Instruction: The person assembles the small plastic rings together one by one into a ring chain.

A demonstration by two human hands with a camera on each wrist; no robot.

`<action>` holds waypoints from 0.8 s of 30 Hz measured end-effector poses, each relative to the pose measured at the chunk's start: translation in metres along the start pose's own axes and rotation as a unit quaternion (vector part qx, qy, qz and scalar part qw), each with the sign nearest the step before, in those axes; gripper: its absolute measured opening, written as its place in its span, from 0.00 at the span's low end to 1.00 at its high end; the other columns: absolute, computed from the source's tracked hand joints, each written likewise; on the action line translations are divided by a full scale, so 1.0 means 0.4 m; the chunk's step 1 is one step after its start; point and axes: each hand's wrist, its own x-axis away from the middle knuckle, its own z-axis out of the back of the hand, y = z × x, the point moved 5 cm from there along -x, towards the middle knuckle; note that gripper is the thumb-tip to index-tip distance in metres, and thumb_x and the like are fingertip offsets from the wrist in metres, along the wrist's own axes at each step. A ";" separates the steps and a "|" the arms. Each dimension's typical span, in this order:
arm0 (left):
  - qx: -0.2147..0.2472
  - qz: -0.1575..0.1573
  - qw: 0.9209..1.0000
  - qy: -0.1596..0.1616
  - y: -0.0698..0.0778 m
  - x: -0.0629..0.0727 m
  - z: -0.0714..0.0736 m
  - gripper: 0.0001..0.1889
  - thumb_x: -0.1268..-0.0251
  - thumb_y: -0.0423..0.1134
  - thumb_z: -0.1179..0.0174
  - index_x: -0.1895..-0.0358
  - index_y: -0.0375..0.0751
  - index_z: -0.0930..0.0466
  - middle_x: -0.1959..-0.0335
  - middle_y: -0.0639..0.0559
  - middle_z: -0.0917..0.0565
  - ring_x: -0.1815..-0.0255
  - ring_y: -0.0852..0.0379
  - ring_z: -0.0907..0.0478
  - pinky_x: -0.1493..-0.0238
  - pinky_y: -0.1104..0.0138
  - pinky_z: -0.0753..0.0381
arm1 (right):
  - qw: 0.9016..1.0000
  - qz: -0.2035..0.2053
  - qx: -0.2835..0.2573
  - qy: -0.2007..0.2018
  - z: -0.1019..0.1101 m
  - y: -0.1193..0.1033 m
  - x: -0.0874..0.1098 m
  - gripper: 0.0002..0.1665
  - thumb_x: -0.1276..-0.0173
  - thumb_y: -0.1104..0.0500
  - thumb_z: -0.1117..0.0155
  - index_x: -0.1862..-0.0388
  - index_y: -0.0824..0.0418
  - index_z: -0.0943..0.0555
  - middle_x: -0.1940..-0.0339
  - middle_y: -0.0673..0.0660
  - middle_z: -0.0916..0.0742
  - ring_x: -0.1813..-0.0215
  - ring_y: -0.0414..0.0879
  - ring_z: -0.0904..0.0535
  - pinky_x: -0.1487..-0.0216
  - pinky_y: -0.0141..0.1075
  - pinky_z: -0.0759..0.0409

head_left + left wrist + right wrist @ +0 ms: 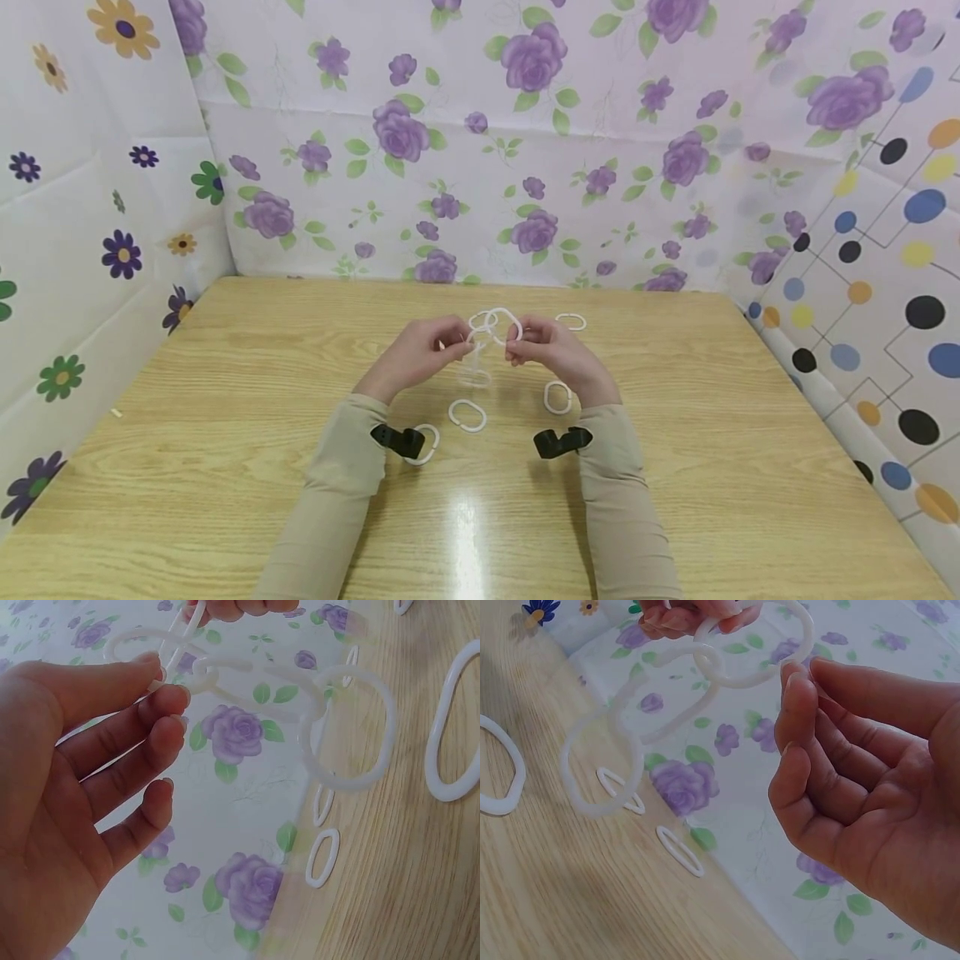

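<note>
In the head view, my left hand [420, 354] and right hand [558, 354] are raised close together over the table. Thumb and fingertips of the left hand pinch a white plastic oval chain link [135, 634], its other fingers spread below. From this link hangs a second one [259, 712], and a third [349, 784] dangles from that, over the tabletop. My right hand pinches another white link [517, 321] at its right side, and its far end overlaps the left hand's link. In the right wrist view, the right fingertips [799, 690] sit right at the edge of the links.
Loose white links lie on the wooden table [225, 467]: one [467, 427] in front of the hands, one [557, 412] below the right hand, one [433, 450] beside the left wrist camera, one [571, 316] farther back. Flowered sheets [315, 125] line the back and left side.
</note>
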 end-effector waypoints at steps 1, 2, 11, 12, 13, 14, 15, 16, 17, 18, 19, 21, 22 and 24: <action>0.002 -0.001 1.000 -0.002 0.001 -0.001 -0.002 0.03 0.32 0.39 0.40 0.63 0.46 0.21 0.72 0.50 0.16 0.72 0.61 0.25 0.68 0.68 0.28 | 1.000 0.002 -0.001 -0.004 -0.002 -0.002 0.000 0.03 0.31 0.65 0.40 0.62 0.59 0.25 0.72 0.49 0.15 0.64 0.40 0.19 0.53 0.36 0.20; 0.003 -0.003 1.000 -0.003 0.001 -0.001 -0.003 0.03 0.32 0.39 0.40 0.63 0.45 0.20 0.72 0.49 0.16 0.72 0.61 0.25 0.68 0.69 0.28 | 1.000 0.004 -0.001 -0.008 -0.005 -0.003 0.001 0.03 0.31 0.65 0.41 0.62 0.59 0.25 0.71 0.49 0.15 0.64 0.39 0.19 0.53 0.35 0.20; 0.020 0.010 1.000 -0.018 0.004 0.000 -0.010 0.03 0.32 0.39 0.40 0.63 0.45 0.20 0.70 0.43 0.15 0.72 0.61 0.26 0.68 0.69 0.29 | 1.000 0.014 0.006 -0.027 -0.013 -0.005 -0.003 0.04 0.31 0.68 0.43 0.62 0.61 0.25 0.72 0.49 0.15 0.65 0.40 0.19 0.55 0.34 0.20; 0.024 0.013 0.999 -0.021 0.003 0.000 -0.010 0.03 0.32 0.39 0.40 0.63 0.45 0.20 0.70 0.42 0.15 0.72 0.60 0.26 0.69 0.68 0.29 | 1.000 0.013 0.006 -0.025 -0.011 -0.005 -0.003 0.03 0.30 0.68 0.43 0.62 0.60 0.24 0.73 0.49 0.16 0.66 0.40 0.19 0.55 0.33 0.20; 0.027 0.016 0.999 -0.025 0.002 0.000 -0.011 0.04 0.32 0.40 0.40 0.63 0.45 0.20 0.70 0.43 0.16 0.72 0.60 0.26 0.69 0.68 0.29 | 1.000 0.013 0.007 -0.022 -0.009 -0.006 -0.002 0.02 0.30 0.67 0.43 0.62 0.61 0.24 0.73 0.49 0.16 0.67 0.40 0.20 0.56 0.33 0.21; 0.028 0.017 0.999 -0.029 0.001 0.000 -0.012 0.04 0.32 0.40 0.40 0.64 0.45 0.20 0.71 0.45 0.16 0.72 0.60 0.26 0.69 0.68 0.28 | 1.000 0.014 0.009 -0.019 -0.007 -0.008 0.000 0.02 0.30 0.66 0.42 0.63 0.61 0.23 0.74 0.48 0.17 0.67 0.40 0.21 0.57 0.33 0.21; 0.029 0.019 0.999 -0.034 0.000 0.000 -0.013 0.05 0.32 0.41 0.40 0.64 0.45 0.20 0.71 0.46 0.16 0.72 0.60 0.26 0.69 0.68 0.28 | 1.000 0.014 0.010 -0.017 -0.006 -0.011 0.002 0.02 0.29 0.65 0.42 0.63 0.60 0.23 0.75 0.48 0.18 0.68 0.40 0.22 0.58 0.33 0.22; 0.028 0.020 0.999 -0.041 -0.001 0.000 -0.015 0.06 0.32 0.42 0.41 0.65 0.45 0.20 0.72 0.48 0.17 0.72 0.59 0.26 0.68 0.68 0.28 | 1.000 0.015 0.012 -0.014 -0.005 -0.016 0.005 0.02 0.29 0.64 0.42 0.63 0.60 0.22 0.75 0.48 0.19 0.69 0.40 0.23 0.59 0.33 0.23; 0.026 0.021 0.998 -0.047 -0.002 -0.001 -0.017 0.06 0.32 0.43 0.41 0.65 0.45 0.20 0.72 0.50 0.17 0.72 0.59 0.25 0.68 0.68 0.27 | 1.000 0.017 0.016 -0.011 -0.005 -0.022 0.008 0.03 0.29 0.62 0.42 0.63 0.60 0.22 0.76 0.48 0.19 0.70 0.40 0.24 0.61 0.33 0.23; 0.023 0.021 0.998 -0.054 -0.003 -0.001 -0.019 0.07 0.31 0.43 0.41 0.65 0.45 0.20 0.72 0.51 0.17 0.71 0.60 0.25 0.67 0.68 0.26 | 1.000 0.020 0.021 -0.010 -0.005 -0.029 0.012 0.05 0.29 0.61 0.42 0.63 0.61 0.21 0.77 0.48 0.20 0.71 0.40 0.25 0.62 0.33 0.25; 0.020 0.020 0.998 -0.059 -0.004 0.000 -0.020 0.07 0.31 0.43 0.41 0.65 0.45 0.20 0.73 0.52 0.17 0.71 0.60 0.25 0.66 0.68 0.26 | 0.999 0.023 0.025 -0.009 -0.005 -0.037 0.016 0.05 0.28 0.60 0.42 0.63 0.61 0.21 0.78 0.48 0.21 0.72 0.40 0.26 0.63 0.33 0.26; 0.015 0.017 0.997 -0.069 -0.004 0.000 -0.023 0.08 0.31 0.44 0.41 0.65 0.45 0.19 0.72 0.53 0.17 0.71 0.60 0.24 0.65 0.68 0.25 | 0.999 0.028 0.036 -0.003 -0.005 -0.051 0.024 0.07 0.28 0.59 0.42 0.63 0.61 0.20 0.79 0.48 0.22 0.73 0.40 0.28 0.64 0.33 0.28; 0.013 0.017 0.997 -0.073 -0.005 0.000 -0.024 0.07 0.31 0.43 0.41 0.65 0.44 0.19 0.72 0.53 0.17 0.71 0.61 0.24 0.65 0.68 0.25 | 0.999 0.031 0.040 0.000 -0.005 -0.057 0.026 0.07 0.28 0.59 0.42 0.63 0.61 0.19 0.80 0.48 0.23 0.74 0.40 0.28 0.65 0.32 0.29; 0.013 0.017 0.997 -0.080 -0.006 0.001 -0.026 0.07 0.32 0.43 0.41 0.64 0.44 0.19 0.73 0.53 0.18 0.71 0.61 0.24 0.65 0.67 0.25 | 0.998 0.033 0.050 0.010 -0.004 -0.066 0.030 0.08 0.28 0.58 0.43 0.64 0.60 0.19 0.80 0.47 0.23 0.74 0.40 0.29 0.66 0.32 0.30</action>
